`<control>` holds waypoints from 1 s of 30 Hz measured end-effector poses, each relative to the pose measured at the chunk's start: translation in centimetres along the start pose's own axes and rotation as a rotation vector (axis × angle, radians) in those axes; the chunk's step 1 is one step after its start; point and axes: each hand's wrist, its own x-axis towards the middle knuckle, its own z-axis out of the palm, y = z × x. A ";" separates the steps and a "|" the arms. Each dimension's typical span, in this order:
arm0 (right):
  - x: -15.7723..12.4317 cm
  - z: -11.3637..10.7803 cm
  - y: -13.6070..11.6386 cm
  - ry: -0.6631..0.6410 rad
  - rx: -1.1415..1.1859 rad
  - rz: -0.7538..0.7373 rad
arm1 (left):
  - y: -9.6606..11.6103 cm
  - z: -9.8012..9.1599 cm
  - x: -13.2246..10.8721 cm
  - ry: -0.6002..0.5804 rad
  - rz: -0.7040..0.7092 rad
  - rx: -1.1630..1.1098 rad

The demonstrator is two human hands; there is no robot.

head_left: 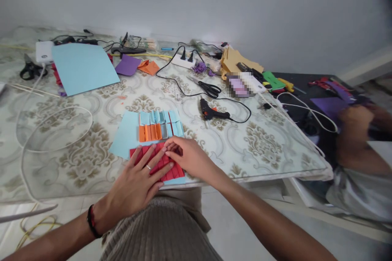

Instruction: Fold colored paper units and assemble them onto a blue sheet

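My left hand (136, 181) lies with its fingers spread over a pleated red paper piece (176, 171) at the table's front edge. Thumb and fingers of my right hand (186, 155) are pinched together at the upper right of the red piece; what is between them is too small to make out. Light blue paper (124, 132) shows under and behind the red piece. Just beyond the hands sit folded orange strips (150, 132) and folded light blue strips (156, 117), side by side in rows.
A glue gun (212, 111) and black-handled scissors (210, 89) lie beyond my right hand. A large light blue sheet (84, 67) is at the back left. Cables cross the patterned table (263, 138). Another person's hand (355, 122) is at the right.
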 end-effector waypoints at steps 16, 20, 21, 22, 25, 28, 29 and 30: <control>-6.2 -0.4 4.0 -0.201 -0.587 -0.457 | 0.0 -0.4 -0.1 -0.056 0.043 0.011; -6.3 -0.1 4.2 -0.204 -0.661 -0.468 | 0.0 -0.6 0.1 -0.067 0.082 0.018; -6.2 0.1 4.2 -0.196 -0.671 -0.471 | 0.0 -0.6 0.2 -0.071 0.092 0.024; -6.2 0.2 4.3 -0.187 -0.677 -0.473 | 0.0 -0.5 0.2 -0.078 0.097 0.031; -6.3 0.7 4.5 -0.154 -0.684 -0.477 | 0.3 -0.3 0.2 -0.100 0.089 0.049; -6.6 1.2 4.8 -0.112 -0.698 -0.502 | 0.6 -0.1 0.1 -0.117 0.078 0.066; -6.7 1.4 4.9 -0.097 -0.703 -0.515 | 0.8 0.0 0.0 -0.121 0.077 0.069; -6.8 1.5 5.1 -0.082 -0.703 -0.529 | 0.8 0.0 -0.1 -0.124 0.077 0.070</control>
